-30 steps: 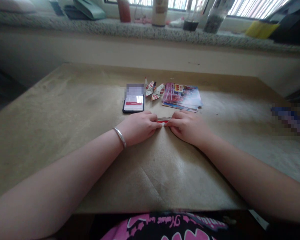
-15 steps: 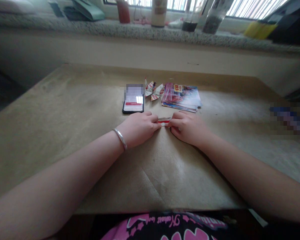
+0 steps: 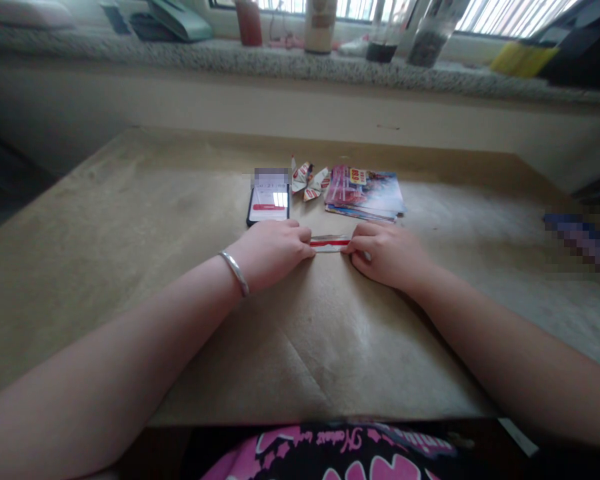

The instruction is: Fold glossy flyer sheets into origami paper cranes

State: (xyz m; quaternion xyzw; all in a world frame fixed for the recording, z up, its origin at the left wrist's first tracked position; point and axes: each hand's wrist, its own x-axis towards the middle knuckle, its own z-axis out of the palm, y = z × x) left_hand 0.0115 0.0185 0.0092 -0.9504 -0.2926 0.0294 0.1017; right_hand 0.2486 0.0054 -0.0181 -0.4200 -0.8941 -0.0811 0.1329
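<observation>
A narrow folded strip of paper (image 3: 329,245), white with a red band, lies flat on the table between my hands. My left hand (image 3: 276,252), with a silver bangle at the wrist, pinches its left end. At the right end, the thumb and fingers of my right hand (image 3: 387,255) are closed on the same paper. Its two ends are hidden under my fingers. Just beyond my left hand lies a phone (image 3: 269,205) with its screen lit. Folded paper figures (image 3: 310,181) with pointed wings stand past the strip, beside a stack of printed leaflets (image 3: 365,190).
The table (image 3: 130,200) has a pale brown covering and meets the wall at the back. On the stone windowsill (image 3: 220,57) stand bottles and jars. A blurred bluish object (image 3: 580,243) lies at the table's right side.
My hands have moved apart along the folded paper, the left one leftward and the right one slightly rightward. More of the strip shows between them.
</observation>
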